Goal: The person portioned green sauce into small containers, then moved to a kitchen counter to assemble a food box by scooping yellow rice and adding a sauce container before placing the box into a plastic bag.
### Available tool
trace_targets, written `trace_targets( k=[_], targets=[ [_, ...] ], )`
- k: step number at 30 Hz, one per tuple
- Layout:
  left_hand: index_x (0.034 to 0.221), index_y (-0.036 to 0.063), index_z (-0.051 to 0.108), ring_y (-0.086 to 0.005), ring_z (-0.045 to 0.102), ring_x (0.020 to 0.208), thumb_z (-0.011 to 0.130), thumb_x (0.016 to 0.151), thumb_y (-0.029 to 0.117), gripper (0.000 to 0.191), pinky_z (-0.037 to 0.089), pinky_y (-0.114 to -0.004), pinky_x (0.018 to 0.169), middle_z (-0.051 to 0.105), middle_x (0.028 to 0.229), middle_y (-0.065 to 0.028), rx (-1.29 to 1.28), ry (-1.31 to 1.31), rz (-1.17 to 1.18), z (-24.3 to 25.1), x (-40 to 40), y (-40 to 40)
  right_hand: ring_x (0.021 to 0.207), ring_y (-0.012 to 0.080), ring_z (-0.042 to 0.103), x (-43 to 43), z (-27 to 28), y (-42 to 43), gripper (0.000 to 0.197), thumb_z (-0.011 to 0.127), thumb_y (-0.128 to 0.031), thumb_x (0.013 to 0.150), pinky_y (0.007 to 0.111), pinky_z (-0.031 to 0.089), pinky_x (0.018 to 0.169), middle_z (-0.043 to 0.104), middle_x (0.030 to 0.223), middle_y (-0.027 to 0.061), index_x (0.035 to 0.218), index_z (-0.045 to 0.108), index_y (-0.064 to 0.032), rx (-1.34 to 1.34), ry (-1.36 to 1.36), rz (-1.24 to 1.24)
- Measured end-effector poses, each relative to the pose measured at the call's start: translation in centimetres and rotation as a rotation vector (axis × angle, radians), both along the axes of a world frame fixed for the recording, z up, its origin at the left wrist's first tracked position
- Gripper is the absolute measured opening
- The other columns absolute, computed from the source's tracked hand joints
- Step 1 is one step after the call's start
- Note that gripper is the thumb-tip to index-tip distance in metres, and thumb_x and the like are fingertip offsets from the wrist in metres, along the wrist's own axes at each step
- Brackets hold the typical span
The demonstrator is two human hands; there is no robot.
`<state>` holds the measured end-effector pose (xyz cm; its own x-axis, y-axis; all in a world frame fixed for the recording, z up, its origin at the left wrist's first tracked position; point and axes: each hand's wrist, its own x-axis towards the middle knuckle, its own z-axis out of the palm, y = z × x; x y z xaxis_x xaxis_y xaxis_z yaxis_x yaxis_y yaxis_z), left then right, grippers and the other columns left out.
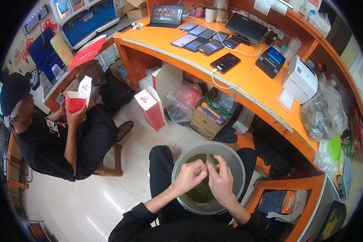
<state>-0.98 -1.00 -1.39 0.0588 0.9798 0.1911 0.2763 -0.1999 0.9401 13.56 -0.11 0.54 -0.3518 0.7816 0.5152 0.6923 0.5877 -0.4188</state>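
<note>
A translucent plastic tub [239,181] rests between my knees. At its bottom lies a finely chopped dark green mass [199,191]. Both hands meet above it: my left hand [190,176] has its fingers curled in a pinch, and my right hand [220,178] pinches from the other side with its index finger raised. Between my fingertips is a small clear plastic bag [208,158], blurred and partly hidden by the fingers, so its contents cannot be made out.
At left a seated person [48,145] holds a red-and-white carton [78,98]. Ahead curves an orange counter [175,54] with several phones [210,47], a tablet [167,15] and a white label printer [301,79]. Beneath stand folded red cartons [151,110] and a cardboard box [204,122].
</note>
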Motion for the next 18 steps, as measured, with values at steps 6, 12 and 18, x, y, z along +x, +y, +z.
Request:
trace_targets(
  k=[6, 12, 18],
  targets=[
    [0.078, -0.0009, 0.051, -0.0342, 0.059, 0.060, 0.062, 0.079, 0.008, 0.013, 0.047, -0.039, 0.056, 0.057, 0.066, -0.0167, -0.057, 0.080, -0.041, 0.5, 0.1, -0.2, 0.080, 0.0224, 0.063, 1.4, -0.3, 1.6, 0.024, 0.067, -0.001, 0.075, 0.034, 0.050, 0.071, 0.058, 0.111, 0.0122, 0.099, 0.069, -0.0044, -0.266, -0.026, 0.096],
    [0.086, 0.0027, 0.053, -0.0365, 0.061, 0.064, 0.062, 0.080, 0.009, 0.012, 0.051, -0.043, 0.060, 0.058, 0.094, -0.0150, 0.019, 0.425, 0.036, -0.6, 0.2, -0.7, 0.086, 0.0263, 0.064, 2.8, 4.8, 14.4, 0.011, 0.059, -0.006, 0.085, 0.033, 0.050, 0.077, 0.066, 0.097, 0.0145, 0.086, 0.065, 0.0032, -0.225, 0.257, 0.379],
    [0.093, 0.0100, 0.053, -0.0390, 0.065, 0.062, 0.065, 0.080, 0.015, 0.018, 0.052, -0.042, 0.045, 0.030, 0.137, -0.0349, 0.104, 0.608, 0.354, 0.5, -0.5, -0.3, 0.107, 0.0345, 0.058, -0.5, 8.0, 34.1, 0.042, 0.043, 0.003, 0.081, 0.039, 0.044, 0.094, 0.061, 0.115, 0.0195, 0.121, 0.055, -0.0001, -0.057, 0.159, 0.288]
  ],
)
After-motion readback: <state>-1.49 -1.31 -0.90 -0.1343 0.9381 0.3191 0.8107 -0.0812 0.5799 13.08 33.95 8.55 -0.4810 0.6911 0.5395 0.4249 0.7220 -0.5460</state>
